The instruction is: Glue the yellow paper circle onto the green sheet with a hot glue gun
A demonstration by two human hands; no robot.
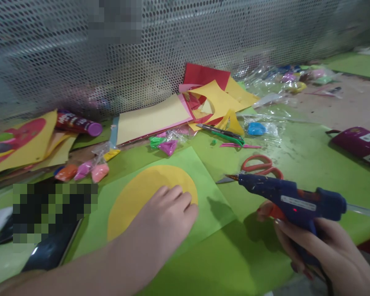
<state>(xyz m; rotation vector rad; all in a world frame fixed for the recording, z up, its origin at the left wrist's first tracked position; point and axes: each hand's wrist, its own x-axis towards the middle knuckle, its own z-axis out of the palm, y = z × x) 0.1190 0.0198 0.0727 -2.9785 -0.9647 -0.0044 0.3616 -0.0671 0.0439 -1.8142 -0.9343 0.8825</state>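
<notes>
- Right hand (329, 248): fingers wrapped round handle of blue glue gun (296, 200), held above green table (311, 152).
- Glue gun: probably rigid, lightish, nozzle hot; grip handle only. Long axis crosswise, nozzle leftward.
- Left hand (169, 211): fingers curled on yellow paper oval (142, 191); any pinch hidden, cannot tell.
- Beyond: orange-handled scissors (267, 168).

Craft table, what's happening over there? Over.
Right hand gripping blue glue gun. Left hand on yellow circle, atop green sheet. Nearby: scissors behind nozzle.

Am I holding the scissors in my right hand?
No, your right hand grips the blue glue gun, while the scissors lie on the table.
</notes>
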